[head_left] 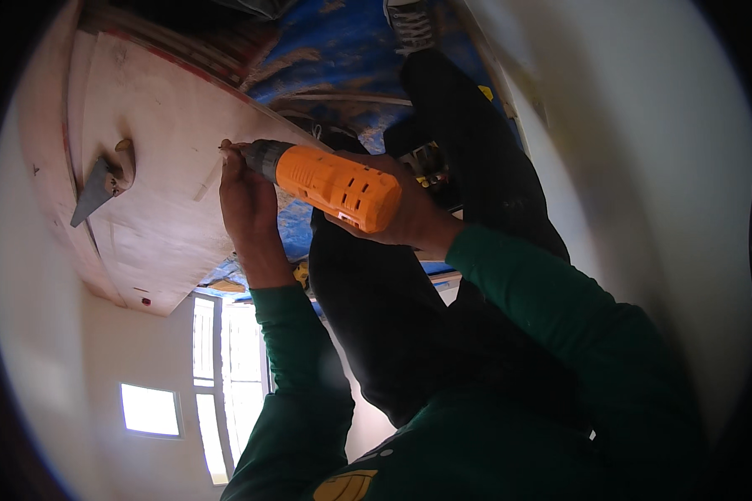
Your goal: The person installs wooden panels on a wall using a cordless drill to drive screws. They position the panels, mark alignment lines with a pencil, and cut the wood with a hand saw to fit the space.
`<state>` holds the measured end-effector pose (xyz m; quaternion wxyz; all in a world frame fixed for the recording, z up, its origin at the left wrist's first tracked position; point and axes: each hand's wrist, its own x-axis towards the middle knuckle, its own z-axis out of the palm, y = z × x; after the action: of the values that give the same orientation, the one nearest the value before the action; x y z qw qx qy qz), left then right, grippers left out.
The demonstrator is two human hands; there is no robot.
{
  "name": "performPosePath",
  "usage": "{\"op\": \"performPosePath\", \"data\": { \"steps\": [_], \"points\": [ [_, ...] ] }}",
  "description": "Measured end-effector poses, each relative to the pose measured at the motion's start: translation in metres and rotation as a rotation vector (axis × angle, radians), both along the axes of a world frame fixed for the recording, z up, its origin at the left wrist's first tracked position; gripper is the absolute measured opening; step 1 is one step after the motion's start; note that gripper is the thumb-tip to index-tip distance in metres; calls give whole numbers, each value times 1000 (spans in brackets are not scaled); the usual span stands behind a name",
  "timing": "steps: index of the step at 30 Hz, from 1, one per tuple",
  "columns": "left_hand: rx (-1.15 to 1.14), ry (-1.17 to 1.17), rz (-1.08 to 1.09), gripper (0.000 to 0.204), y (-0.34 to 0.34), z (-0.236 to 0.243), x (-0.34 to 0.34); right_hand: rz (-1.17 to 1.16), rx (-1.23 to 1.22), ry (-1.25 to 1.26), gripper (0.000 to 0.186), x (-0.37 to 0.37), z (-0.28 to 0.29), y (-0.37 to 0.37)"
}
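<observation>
An orange cordless drill [334, 188] with a dark chuck lies across the middle of the view, pointing left. My right hand [414, 209] is closed around it, partly hidden behind its body. At the drill's tip, my left hand [246, 200] is closed, fingertips pinching around a small piece too tiny to name. Both are at the right edge of a pale plywood board [159, 92]. A handsaw [100, 188] with a wooden handle rests on that board at the left.
My legs [501, 192] in dark trousers stretch over blue sheeting [301, 58], with a sneaker [409, 25] at the top. Tools [430, 171] sit between them, partly hidden. A pale wall [660, 192] runs along the right. A bright window [238, 376] is at lower left.
</observation>
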<state>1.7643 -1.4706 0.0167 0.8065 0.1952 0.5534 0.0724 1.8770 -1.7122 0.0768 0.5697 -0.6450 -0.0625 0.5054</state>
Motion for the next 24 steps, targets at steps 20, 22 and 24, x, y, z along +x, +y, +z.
{"op": "performPosePath", "data": {
  "steps": [20,22,24],
  "points": [
    [-307,-222,274,20,-6,8,0,35,65,89,41,16,0,13],
    [-287,-206,257,20,-8,9,2,92,18,73,42,19,0,13],
    [-261,-183,210,20,-7,9,5,121,5,77,43,21,0,14]
  ]
}}
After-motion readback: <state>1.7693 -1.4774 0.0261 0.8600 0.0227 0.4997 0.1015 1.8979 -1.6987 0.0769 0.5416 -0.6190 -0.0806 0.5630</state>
